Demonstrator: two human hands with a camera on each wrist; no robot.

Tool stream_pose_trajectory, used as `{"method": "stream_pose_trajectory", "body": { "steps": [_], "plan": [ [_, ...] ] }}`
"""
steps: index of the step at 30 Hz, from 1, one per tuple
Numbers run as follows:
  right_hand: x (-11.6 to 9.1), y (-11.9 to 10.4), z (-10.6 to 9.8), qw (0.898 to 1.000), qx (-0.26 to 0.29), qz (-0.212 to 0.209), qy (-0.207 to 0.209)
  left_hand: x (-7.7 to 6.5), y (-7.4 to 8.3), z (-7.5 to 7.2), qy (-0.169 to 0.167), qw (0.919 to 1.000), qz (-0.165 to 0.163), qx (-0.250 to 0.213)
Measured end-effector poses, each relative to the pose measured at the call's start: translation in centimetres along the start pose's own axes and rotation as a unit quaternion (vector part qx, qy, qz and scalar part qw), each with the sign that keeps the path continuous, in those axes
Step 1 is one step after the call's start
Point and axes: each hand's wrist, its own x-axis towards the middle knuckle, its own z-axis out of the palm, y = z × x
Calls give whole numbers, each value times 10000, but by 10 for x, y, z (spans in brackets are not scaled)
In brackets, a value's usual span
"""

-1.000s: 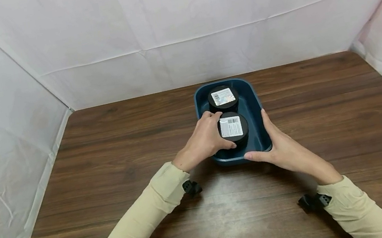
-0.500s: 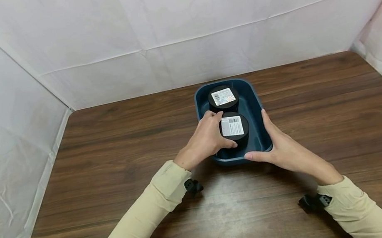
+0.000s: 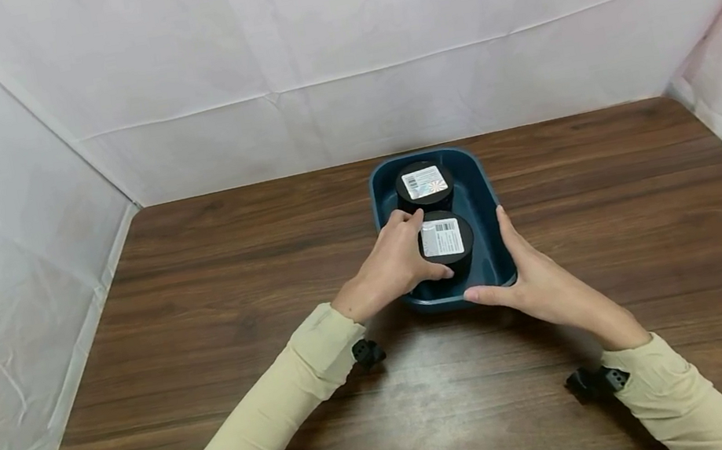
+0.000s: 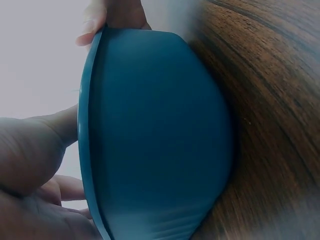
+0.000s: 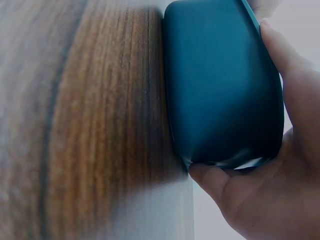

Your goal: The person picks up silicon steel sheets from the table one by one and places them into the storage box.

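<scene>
A deep blue plastic tray (image 3: pixel 486 236) with rounded corners stands on the wooden table. Inside it are two black round containers with white barcode labels, a far one (image 3: pixel 425 186) and a near one (image 3: pixel 444 243). My left hand (image 3: pixel 391 260) reaches over the tray's left rim and grips the near container, thumb at its front side. At the tray's front right corner my right hand (image 3: pixel 530 276) holds the tray, with the thumb on the front rim and fingers along the right wall. In the left wrist view the tray's outer wall (image 4: pixel 160 125) hides the containers.
The brown wooden table (image 3: pixel 234 278) extends on both sides of the tray and in front of it. A white cloth backdrop (image 3: pixel 374 47) rises behind the table and at both sides. A small black camera sits on each wrist.
My left hand has shifted slightly right with the near container, which stays inside the tray. The right hand keeps its hold on the tray's corner.
</scene>
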Motion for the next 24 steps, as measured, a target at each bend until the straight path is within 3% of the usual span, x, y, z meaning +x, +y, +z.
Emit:
{"method": "stream_pose_trajectory", "body": {
  "steps": [12,17,24],
  "plan": [
    [2,1,0,10000,26,-15,24,-2,-1,6,194,9998,60,81],
    [0,2,0,9999,115,67,-6,-12,-5,7,287,9987,332,-255],
    [-5,3,-9,9995,195,-203,-129,-40,-28,-2,1190,9843,950,-897]
  ]
}}
